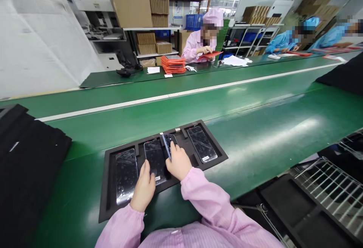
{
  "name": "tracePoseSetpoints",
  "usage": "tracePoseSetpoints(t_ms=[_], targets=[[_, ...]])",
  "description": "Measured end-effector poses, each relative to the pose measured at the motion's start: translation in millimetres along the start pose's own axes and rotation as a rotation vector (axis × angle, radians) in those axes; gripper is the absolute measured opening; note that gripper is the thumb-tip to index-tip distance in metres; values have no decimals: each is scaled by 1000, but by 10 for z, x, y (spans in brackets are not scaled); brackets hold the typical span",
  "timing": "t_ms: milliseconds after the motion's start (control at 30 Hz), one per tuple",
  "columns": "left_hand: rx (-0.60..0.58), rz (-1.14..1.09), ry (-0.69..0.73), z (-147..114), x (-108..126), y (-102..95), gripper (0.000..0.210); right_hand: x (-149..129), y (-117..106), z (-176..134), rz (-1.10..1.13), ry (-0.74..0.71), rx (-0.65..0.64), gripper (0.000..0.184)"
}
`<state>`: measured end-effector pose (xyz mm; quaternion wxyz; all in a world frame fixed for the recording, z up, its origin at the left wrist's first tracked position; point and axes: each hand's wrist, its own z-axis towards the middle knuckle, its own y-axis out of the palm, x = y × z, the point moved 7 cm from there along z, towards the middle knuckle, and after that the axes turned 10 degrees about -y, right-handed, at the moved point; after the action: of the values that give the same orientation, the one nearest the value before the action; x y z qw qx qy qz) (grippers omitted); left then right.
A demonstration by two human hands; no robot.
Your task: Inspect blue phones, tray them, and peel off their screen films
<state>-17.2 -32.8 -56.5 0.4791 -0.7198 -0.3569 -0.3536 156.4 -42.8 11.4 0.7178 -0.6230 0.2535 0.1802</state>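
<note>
A black foam tray [102, 187] lies on the green bench with phones in its recesses. My right hand [179, 161] grips a phone [169, 139], which is tilted so its pale blue side edge shows; the lower part is hidden behind my fingers. To the left of it is a second phone [154, 157] in its recess, a small white label near its bottom. Beside that phone's lower left edge rests my left hand [144, 187], thumb apart from the fingers, holding nothing. Film-covered phones lie in the leftmost recess [125, 176] and the rightmost recess [202, 143].
Black foam trays are stacked at the left [28, 172]; another dark stack [343, 74] stands far right. A wire rack [329, 191] is low at right. Across the bench, a person in pink [195, 45] handles a red sleeve near a pile of orange-red sleeves [172, 64].
</note>
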Motion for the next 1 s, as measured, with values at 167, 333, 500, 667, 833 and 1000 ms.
tracePoseSetpoints(t_ms=[167,333,500,667,833,1000], targets=[[59,253,220,-285,182,30,57,471,-204,105,196,-51,65,58],[334,438,190,-297,75,-515,65,713,-388,-41,263,-89,223,52],[532,548,-39,-426,-283,-991,92,1413,-971,-272,247,203,488,61],[534,486,-249,-508,-426,-1101,95,2010,-1032,-524,479,461,353,50],[487,447,-193,3,-176,-1181,80,2015,-850,-1068,777,602,171,58],[337,354,242,593,281,-613,87,2322,-1084,-1999,822,802,435,45]])
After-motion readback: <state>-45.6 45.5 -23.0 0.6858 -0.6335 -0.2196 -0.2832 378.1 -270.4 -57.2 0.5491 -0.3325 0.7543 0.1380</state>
